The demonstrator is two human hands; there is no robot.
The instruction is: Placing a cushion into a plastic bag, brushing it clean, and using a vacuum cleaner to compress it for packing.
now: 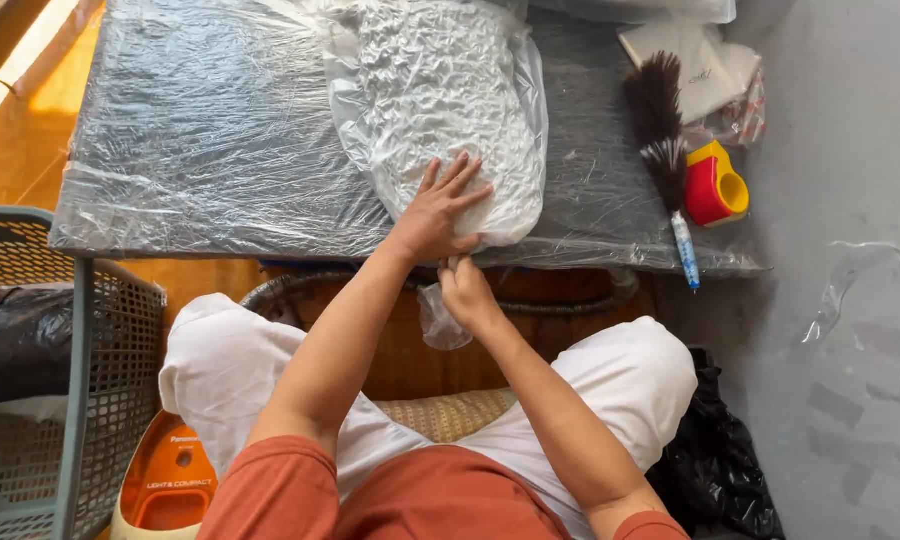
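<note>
A clear plastic bag (440,100) packed tight with wrinkled white fabric lies on a low table wrapped in plastic film (200,130). My left hand (438,208) presses flat on the bag's near end, fingers spread. My right hand (467,290) sits just below the table's front edge, fingers closed around the bag's twisted neck (440,322), which hangs down over the edge. A grey ribbed hose (560,303) runs under the table edge behind my hands.
A dark feather duster (664,140) and a red and yellow tape dispenser (713,186) lie at the table's right end. A grey-green mesh basket (80,360) stands at left, an orange vacuum cleaner (168,475) beside my knee, a black plastic bag (715,460) at right.
</note>
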